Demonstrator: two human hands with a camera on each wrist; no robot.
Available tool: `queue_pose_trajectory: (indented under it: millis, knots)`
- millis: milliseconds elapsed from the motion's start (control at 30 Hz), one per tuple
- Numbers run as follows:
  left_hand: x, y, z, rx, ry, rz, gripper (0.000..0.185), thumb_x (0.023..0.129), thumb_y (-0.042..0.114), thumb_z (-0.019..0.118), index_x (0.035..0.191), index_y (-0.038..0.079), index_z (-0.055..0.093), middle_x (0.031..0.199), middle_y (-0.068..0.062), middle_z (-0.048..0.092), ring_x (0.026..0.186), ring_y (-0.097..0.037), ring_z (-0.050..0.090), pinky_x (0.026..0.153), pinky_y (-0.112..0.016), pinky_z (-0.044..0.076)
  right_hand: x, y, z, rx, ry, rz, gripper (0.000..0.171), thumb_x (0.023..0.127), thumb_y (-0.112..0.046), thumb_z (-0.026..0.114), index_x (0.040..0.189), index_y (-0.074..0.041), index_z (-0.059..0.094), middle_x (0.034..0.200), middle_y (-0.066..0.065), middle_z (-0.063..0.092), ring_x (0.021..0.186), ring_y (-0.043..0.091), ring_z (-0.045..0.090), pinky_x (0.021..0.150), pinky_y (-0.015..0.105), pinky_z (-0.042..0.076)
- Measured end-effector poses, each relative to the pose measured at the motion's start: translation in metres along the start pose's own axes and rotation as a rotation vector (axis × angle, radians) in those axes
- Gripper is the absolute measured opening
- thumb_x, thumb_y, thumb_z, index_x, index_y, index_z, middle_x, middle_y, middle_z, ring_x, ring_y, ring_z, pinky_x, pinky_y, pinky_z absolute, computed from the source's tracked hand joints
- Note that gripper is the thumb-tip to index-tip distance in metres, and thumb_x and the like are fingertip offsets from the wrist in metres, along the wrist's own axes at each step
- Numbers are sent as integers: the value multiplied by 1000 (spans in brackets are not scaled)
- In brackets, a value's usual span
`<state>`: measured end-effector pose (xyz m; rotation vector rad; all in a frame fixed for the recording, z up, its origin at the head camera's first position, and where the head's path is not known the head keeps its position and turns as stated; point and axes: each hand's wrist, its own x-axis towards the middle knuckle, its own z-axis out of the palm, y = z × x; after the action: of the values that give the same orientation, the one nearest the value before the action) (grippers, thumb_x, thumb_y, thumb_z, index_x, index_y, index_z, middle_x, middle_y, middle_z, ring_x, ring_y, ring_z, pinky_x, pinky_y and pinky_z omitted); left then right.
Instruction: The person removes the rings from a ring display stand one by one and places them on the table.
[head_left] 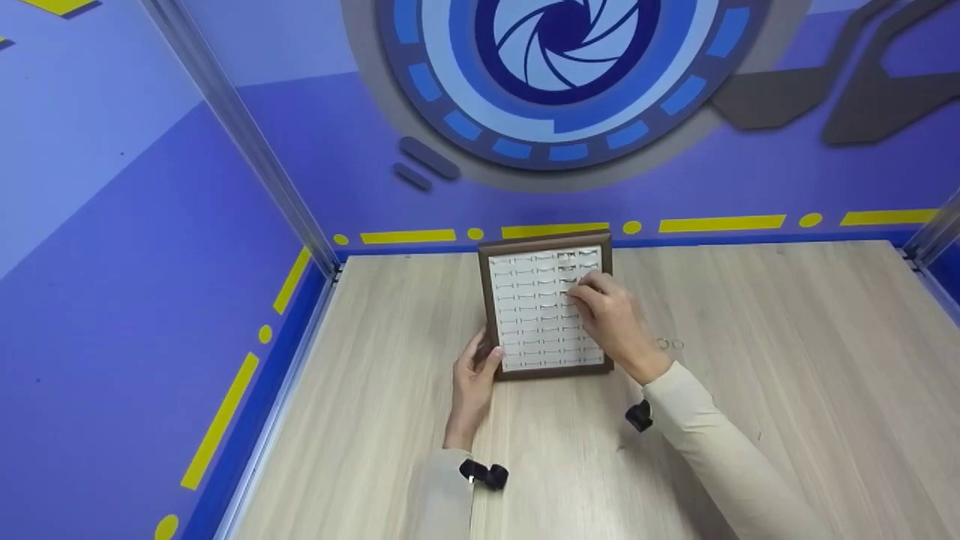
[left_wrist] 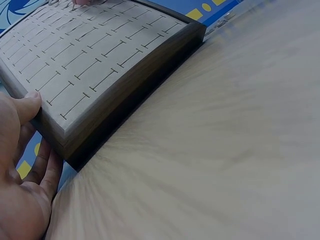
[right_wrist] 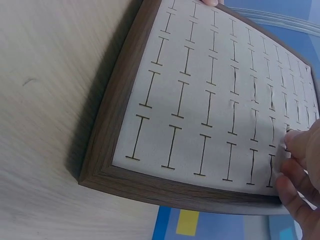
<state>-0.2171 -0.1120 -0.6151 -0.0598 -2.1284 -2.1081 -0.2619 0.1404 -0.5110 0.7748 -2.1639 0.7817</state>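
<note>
A ring display tray (head_left: 523, 319) with a brown wooden frame and a white slotted pad stands tilted towards me over the table. My left hand (head_left: 474, 382) grips its lower left corner, thumb on the front edge and fingers behind, as the left wrist view also shows (left_wrist: 22, 165). At the upper right of the pad, my right hand (head_left: 613, 315) has thumb and fingertips pinched at a slot. A small ring between them is mostly hidden by the fingers (right_wrist: 297, 142). A few rings (head_left: 566, 261) sit in slots near the top right.
Two loose thin rings (head_left: 670, 344) lie on the wooden table (head_left: 787, 360), right of the tray and beside my right wrist. A blue printed wall (head_left: 300, 150) rises behind the table, another on the left. Each wrist carries a black strap (head_left: 484, 475).
</note>
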Motion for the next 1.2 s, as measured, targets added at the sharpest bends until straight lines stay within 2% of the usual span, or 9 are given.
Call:
queue_pose_trajectory:
  millis: [333, 567, 933, 1200]
  knots:
    - [-1, -2, 1, -7, -23, 24, 58, 107, 18, 67, 159, 3, 47, 148, -17, 64, 137, -31, 61, 117, -37, 51, -2, 2, -3, -13, 4, -17, 15, 87, 16, 78, 95, 3, 78, 94, 14, 67, 85, 31, 70, 76, 40, 64]
    - [0, -2, 1, -20, -30, 25, 59, 107, 16, 67, 160, 3, 46, 147, -17, 64, 136, -30, 63, 114, -30, 52, -4, 0, -8, -12, -13, -25, 15, 86, 17, 77, 94, 4, 77, 94, 13, 67, 83, 29, 71, 73, 35, 65]
    - [0, -1, 0, -28, -4, 2, 62, 106, 16, 68, 161, 1, 43, 151, -22, 60, 139, -36, 59, 120, -41, 49, -8, -1, -22, 0, -29, -70, 15, 87, 17, 77, 94, 4, 77, 93, 10, 66, 78, 25, 68, 68, 34, 61]
    - [1, -2, -1, -26, -5, 22, 60, 106, 14, 68, 159, 0, 45, 147, -21, 63, 138, -33, 61, 118, -39, 50, -13, -2, -33, -29, -16, -122, 17, 84, 18, 80, 92, 2, 77, 92, 11, 66, 78, 25, 68, 66, 34, 62]
